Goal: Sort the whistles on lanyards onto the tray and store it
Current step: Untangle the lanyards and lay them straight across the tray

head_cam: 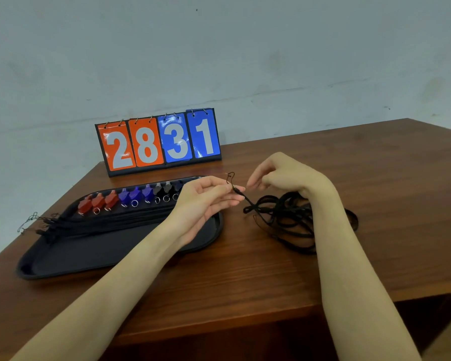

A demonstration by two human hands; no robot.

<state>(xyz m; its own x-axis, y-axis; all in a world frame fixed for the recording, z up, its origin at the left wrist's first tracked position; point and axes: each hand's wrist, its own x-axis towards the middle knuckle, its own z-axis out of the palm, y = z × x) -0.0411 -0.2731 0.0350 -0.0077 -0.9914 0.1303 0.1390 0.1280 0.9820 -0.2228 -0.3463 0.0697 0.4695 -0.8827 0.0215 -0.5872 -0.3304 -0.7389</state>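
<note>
A black tray [110, 252] lies on the left of the wooden table. Along its far edge stands a row of whistles: red [98, 203], purple-blue [135, 195] and black [163, 191], with straightened black lanyards [94, 225] laid below them. My left hand [206, 201] hovers over the tray's right end and pinches the thin looped end of a black lanyard [236, 190]. That cord runs down into a tangled pile of black lanyards [284, 217] on the table to the right. My right hand [284, 175] hangs above the pile, fingers loosely curled, holding nothing that I can see.
A flip scoreboard [159, 142] reading 28 and 31 stands behind the tray against the pale wall. Thin cord ends [30, 221] stick out past the tray's left edge. The table's front edge runs close to me, and its right corner drops away.
</note>
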